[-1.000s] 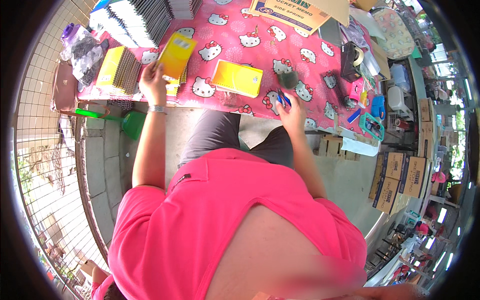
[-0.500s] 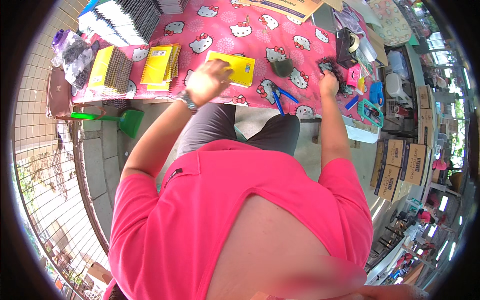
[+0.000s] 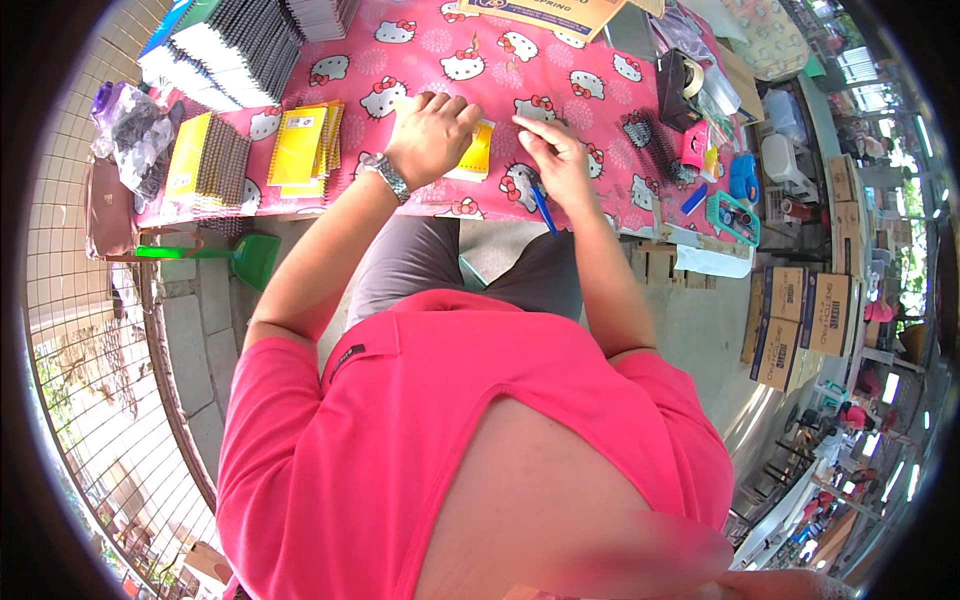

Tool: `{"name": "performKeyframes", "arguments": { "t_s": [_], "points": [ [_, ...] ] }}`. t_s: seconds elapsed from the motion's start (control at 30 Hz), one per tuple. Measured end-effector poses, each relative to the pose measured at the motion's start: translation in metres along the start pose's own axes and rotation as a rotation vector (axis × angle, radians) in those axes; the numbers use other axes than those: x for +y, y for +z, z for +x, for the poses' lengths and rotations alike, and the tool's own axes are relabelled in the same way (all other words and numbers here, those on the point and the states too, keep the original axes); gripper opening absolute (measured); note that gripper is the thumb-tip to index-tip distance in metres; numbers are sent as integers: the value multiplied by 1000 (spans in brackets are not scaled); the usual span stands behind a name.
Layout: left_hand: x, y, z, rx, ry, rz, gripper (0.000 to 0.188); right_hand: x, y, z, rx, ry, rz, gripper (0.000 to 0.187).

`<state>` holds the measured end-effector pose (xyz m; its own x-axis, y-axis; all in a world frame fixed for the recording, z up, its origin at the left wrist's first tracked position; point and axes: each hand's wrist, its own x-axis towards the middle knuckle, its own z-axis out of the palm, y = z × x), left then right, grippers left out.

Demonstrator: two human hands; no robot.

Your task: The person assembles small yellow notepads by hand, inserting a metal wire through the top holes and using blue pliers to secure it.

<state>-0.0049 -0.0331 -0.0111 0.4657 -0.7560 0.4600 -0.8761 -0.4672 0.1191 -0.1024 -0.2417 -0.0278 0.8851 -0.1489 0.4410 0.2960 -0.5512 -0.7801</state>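
My left hand [image 3: 432, 140], with a watch on its wrist, is closed over the left part of a yellow spiral notebook [image 3: 476, 155] that lies on the table. Its fingertips are mostly hidden. Just right of the notebook is my right hand [image 3: 558, 162], its index finger and thumb brought near each other toward the notebook. Whatever they hold, if anything, is too small to make out. Blue-handled pliers [image 3: 543, 208] lie below the right hand. Farther right sits a heap of black spiral coils [image 3: 653, 145], which neither hand touches.
Yellow notebooks [image 3: 305, 148] and a taller notebook stack [image 3: 208, 160] stand to the left, with large spiral-bound stacks [image 3: 235, 55] behind. A black tape dispenser [image 3: 680, 90] and a teal basket [image 3: 732, 218] are at the right. A cardboard box [image 3: 550, 15] lies at the far edge.
My right hand has left the heap of coils and moved left to beside the notebook. My left hand has shifted slightly right, covering more of it. The dark green object is now hidden.
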Motion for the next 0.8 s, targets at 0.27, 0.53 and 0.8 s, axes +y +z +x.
{"name": "performKeyframes", "arguments": {
  "t_s": [0.27,0.53,0.8],
  "points": [
    [1,7,-1,55,-30,-44,20,-21,18,11,94,-84,-97,22],
    [-2,7,-1,89,-18,-93,18,-14,17,8,41,-162,-120,20],
    [13,-1,4,52,-1,-1,27,-32,12,9,43,-225,-282,29]
  ]
}}
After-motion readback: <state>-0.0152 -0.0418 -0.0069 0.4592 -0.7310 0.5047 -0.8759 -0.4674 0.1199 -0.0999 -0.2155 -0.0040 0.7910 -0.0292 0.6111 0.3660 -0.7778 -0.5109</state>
